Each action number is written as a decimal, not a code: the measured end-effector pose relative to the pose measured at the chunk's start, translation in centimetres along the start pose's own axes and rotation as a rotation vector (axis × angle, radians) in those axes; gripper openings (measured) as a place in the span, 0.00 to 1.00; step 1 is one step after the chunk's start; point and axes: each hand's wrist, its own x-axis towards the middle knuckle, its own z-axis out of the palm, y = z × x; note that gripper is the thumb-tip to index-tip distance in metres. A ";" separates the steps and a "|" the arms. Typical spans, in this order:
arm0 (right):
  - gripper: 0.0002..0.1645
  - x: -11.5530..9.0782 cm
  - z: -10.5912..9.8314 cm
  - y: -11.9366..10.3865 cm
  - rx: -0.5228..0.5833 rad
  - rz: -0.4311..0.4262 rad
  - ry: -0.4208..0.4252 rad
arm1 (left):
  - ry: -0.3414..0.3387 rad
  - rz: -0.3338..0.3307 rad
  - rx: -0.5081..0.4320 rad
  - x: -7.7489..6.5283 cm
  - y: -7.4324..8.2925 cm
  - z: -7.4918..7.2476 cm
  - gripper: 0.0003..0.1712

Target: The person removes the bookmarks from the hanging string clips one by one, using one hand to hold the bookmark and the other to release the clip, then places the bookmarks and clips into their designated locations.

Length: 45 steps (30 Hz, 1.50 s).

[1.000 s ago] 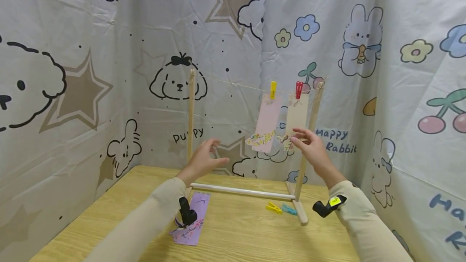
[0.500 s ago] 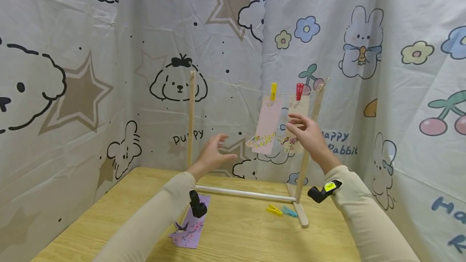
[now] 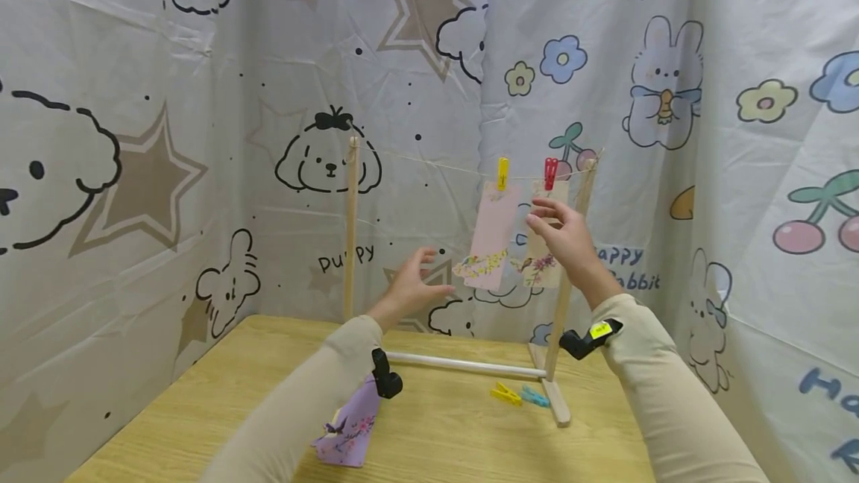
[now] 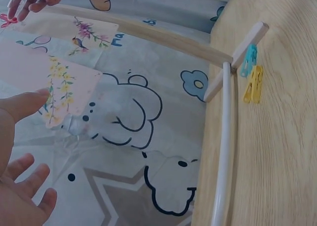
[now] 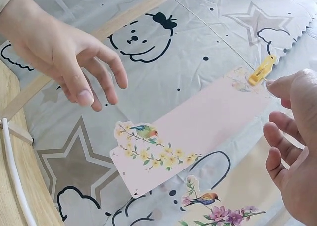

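From a string on a wooden stand hang a pink bookmark under a yellow clothespin and a cream bookmark under a red clothespin. Both cards carry printed flowers and a bird. My right hand is raised beside the cream bookmark, fingers relaxed, overlapping part of it in the head view. Left of the pink bookmark, my left hand is held in the air, thumb and fingers apart. In the right wrist view nothing lies between the left hand's fingers.
On the wooden table lies a purple bookmark, partly covered by the left sleeve. A yellow clothespin and a blue clothespin lie near the stand's right foot. A white bar joins the stand's base; printed curtains surround the table.
My left hand has moved right, toward the pink bookmark. My right hand has risen from the cream bookmark's lower end to its upper part. The hanging cards stay on the string.
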 end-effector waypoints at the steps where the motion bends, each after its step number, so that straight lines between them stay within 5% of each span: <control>1: 0.31 0.2 0.0 0.0 0.004 0.005 0.006 | 0.001 -0.009 -0.007 0.1 0.1 0.1 0.48; 11: 0.30 1.8 0.6 -0.9 0.055 -0.054 0.058 | -0.003 -0.024 -0.048 0.9 -0.5 1.4 0.48; 21: 0.35 3.7 2.2 -2.3 -0.121 -0.138 0.079 | -0.017 0.000 -0.079 1.6 -1.8 2.6 0.50; 31: 0.37 4.8 3.4 -2.9 0.014 -0.016 0.122 | -0.027 -0.003 -0.217 1.9 -2.7 4.0 0.50; 45: 0.38 6.9 3.7 -3.9 -0.005 0.013 0.082 | 0.004 0.012 -0.355 2.7 -2.8 6.1 0.36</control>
